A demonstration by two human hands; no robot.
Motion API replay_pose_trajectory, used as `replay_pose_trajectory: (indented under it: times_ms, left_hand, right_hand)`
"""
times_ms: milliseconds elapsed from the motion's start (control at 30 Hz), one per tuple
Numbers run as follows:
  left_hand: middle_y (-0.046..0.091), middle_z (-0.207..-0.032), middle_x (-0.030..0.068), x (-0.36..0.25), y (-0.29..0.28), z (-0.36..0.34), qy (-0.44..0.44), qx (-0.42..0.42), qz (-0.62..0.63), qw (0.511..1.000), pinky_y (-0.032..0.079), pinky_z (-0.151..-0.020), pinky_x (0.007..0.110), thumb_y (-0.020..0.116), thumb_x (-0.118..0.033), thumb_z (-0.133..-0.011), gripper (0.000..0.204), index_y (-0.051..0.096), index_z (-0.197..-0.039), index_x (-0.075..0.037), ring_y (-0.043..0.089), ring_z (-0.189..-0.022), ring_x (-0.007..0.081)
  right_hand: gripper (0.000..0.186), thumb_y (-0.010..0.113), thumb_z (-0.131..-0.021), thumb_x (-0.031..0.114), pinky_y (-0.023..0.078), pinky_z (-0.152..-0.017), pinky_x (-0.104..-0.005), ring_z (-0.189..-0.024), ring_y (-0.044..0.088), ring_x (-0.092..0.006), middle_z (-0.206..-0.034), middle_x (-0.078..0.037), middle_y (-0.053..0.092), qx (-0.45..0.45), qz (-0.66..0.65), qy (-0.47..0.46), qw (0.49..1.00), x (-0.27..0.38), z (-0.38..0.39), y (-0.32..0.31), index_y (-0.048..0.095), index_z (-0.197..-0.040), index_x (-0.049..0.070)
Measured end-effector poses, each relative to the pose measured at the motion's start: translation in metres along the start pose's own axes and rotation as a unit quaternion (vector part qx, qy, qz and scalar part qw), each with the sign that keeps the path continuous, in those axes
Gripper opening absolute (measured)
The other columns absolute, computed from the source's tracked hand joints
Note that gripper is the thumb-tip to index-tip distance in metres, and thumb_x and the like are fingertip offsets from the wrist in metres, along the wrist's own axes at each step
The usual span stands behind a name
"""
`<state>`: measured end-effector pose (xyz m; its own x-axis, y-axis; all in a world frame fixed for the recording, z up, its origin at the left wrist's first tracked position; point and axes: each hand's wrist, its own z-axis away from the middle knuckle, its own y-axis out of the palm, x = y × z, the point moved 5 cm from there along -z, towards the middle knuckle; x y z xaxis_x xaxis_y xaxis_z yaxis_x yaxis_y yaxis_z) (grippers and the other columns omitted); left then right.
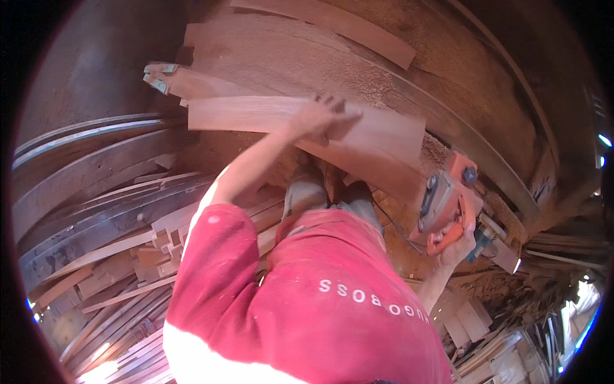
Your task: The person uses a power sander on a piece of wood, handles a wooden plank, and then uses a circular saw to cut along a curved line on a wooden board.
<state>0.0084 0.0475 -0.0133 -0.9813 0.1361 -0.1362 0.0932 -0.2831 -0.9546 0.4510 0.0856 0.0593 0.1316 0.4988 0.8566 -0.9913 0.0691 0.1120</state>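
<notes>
Sawdust-strewn desk (275,52) across upper middle. Stacked planks (150,259) at lower left, below desk's level. Wooden board (384,133) lying along desk's near edge, in front of person. Orange power tool (441,203) tilted, just beside board's right end. Hands well apart: right hand (456,249) clamped on power tool; left hand (320,119) over board's middle, fingers loosely spread, blurred, cannot tell whether pressing. Pale-green piece (158,77) near board's left end.

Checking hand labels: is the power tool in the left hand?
No, the right hand holds the orange power tool, while the left hand is over a wooden board.
</notes>
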Motion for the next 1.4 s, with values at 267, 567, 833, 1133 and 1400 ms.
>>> replay_pose_trajectory:
  times_ms: [267, 567, 833, 1133, 1400]
  left_hand:
    - [0.048, -0.144, 0.0127, 0.002, 0.186, 0.011, 0.12, 0.011, 0.014, 0.993, 0.039, -0.108, 0.056, 0.089, -0.032, -0.058, 0.121, 0.023, -0.16, -0.036, 0.047, -0.132, 0.0349]
    - [0.046, -0.145, 0.0182, 0.035, 0.134, 0.109, -0.195, -0.23, 0.049, 0.952, 0.036, -0.11, 0.059, 0.079, -0.02, -0.075, 0.092, 0.033, -0.155, -0.017, 0.045, -0.136, 0.0369]
    - [0.066, -0.117, 0.0109, -0.162, 0.226, 0.118, -0.487, -0.268, 0.811, 0.18, 0.053, -0.083, 0.034, 0.081, -0.029, -0.088, 0.063, 0.05, -0.13, 0.005, 0.064, -0.1, 0.0223]
    - [0.067, -0.118, 0.0129, -0.187, 0.107, 0.178, -0.313, -0.428, 0.839, 0.125, 0.062, -0.083, 0.045, 0.068, -0.031, -0.097, 0.048, 0.054, -0.131, -0.001, 0.069, -0.103, 0.0261]
    - [0.063, -0.131, 0.0175, -0.171, -0.03, 0.182, -0.09, -0.601, 0.794, -0.011, 0.049, -0.106, 0.054, 0.043, -0.034, -0.102, 0.048, 0.053, -0.134, 0.0, 0.062, -0.12, 0.0348]
  right_hand:
    - [0.056, 0.052, -0.096, 0.058, 0.043, -0.038, -0.03, -0.045, 0.049, -0.0155, -0.064, -0.002, 0.053, -0.081, 0.064, 0.001, 0.995, 0.036, 0.025, -0.017, 0.057, -0.12, 0.007]
    - [0.052, 0.051, -0.097, 0.058, 0.046, -0.04, -0.0335, -0.046, 0.052, -0.0183, -0.065, -0.005, 0.055, -0.008, 0.084, -0.041, 0.996, 0.067, 0.042, 0.031, 0.054, -0.111, 0.008]
    - [0.051, 0.046, -0.1, 0.059, 0.047, -0.044, -0.0337, -0.048, 0.052, -0.0158, -0.065, -0.003, 0.054, 0.082, 0.199, -0.028, 0.976, 0.093, 0.041, 0.067, 0.055, -0.108, 0.01]
    - [0.053, 0.045, -0.102, 0.056, 0.046, -0.043, -0.0306, -0.049, 0.053, -0.0134, -0.067, -0.002, 0.056, 0.179, 0.297, -0.072, 0.935, 0.114, 0.002, 0.051, 0.058, -0.108, 0.005]
    - [0.066, 0.059, -0.094, 0.063, 0.045, -0.043, -0.0282, -0.05, 0.055, -0.014, -0.067, -0.005, 0.057, 0.226, 0.311, -0.058, 0.921, 0.117, -0.032, 0.02, 0.06, -0.109, -0.001]
